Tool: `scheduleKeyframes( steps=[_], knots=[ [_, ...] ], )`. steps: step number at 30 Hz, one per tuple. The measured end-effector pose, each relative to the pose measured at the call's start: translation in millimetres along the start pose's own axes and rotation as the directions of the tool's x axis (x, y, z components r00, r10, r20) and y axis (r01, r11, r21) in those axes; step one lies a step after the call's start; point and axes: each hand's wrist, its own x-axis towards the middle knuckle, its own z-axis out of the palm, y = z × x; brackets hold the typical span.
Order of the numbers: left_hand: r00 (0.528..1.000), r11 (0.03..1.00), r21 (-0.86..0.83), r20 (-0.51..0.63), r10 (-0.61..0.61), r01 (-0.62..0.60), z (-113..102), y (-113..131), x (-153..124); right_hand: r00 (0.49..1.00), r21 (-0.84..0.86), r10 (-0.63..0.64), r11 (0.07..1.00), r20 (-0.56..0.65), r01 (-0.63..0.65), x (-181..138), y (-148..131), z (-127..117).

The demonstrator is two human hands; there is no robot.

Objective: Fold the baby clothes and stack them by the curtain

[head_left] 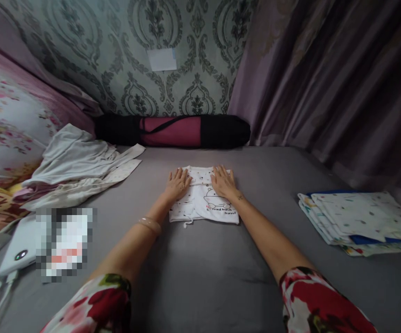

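Observation:
A small white garment (203, 200) with dots and a cartoon print lies folded on the grey bed sheet (200, 273). My left hand (178, 182) rests flat on its upper left part, fingers stretched out. My right hand (223, 180) lies flat on its upper right part, fingers also spread. Both arms reach forward from flowered sleeves. A clear bangle (149, 224) sits on my left wrist.
A heap of unfolded pale clothes (78, 166) lies at the left. A stack of folded printed clothes (360, 222) sits at the right. A pink and black rolled mat bag (172, 131) lies along the wall. A power bank (18, 247) and cables are at the near left. Curtains hang right.

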Motion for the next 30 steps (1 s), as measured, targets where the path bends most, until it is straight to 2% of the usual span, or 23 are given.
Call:
scheduleKeyframes(
  steps=[5,9,12,14,17,21,25,30],
  knots=[
    [0.998,1.0,-0.016,0.055,-0.019,0.02,6.0,-11.0,1.7,0.999,-0.047,0.05,0.998,0.005,-0.05,1.6,14.4,10.3],
    [0.994,0.999,-0.031,0.105,-0.025,0.028,-2.0,-7.5,-0.2,0.998,-0.019,0.044,0.999,0.051,-0.043,-0.5,12.5,2.5],
    [0.997,1.0,-0.006,0.075,0.011,-0.011,-10.1,4.7,-18.9,0.999,0.006,-0.025,1.0,0.046,0.025,-17.7,3.5,-8.8],
    [0.994,0.995,0.01,0.041,0.102,-0.102,-10.6,16.1,-38.1,0.993,0.006,-0.113,0.994,0.042,0.113,-35.7,-5.3,-11.3],
    [0.978,0.98,0.03,0.066,0.196,-0.198,-4.6,30.2,-62.3,0.978,-0.007,-0.19,0.981,0.091,0.192,-58.7,-17.1,-6.4],
    [0.975,0.98,0.041,0.117,0.19,-0.196,-0.5,35.6,-68.9,0.976,-0.027,-0.179,0.983,0.127,0.184,-64.5,-21.1,-0.4],
    [0.973,0.982,0.029,0.145,0.179,-0.185,-8.4,36.2,-72.7,0.969,-0.011,-0.19,0.981,0.157,0.195,-66.1,-20.7,-7.3],
    [0.966,0.97,0.037,0.104,0.235,-0.24,-10.4,36.2,-106.7,0.936,0.024,-0.328,0.944,0.13,0.328,-99.6,-30.7,-11.4]
  ],
)
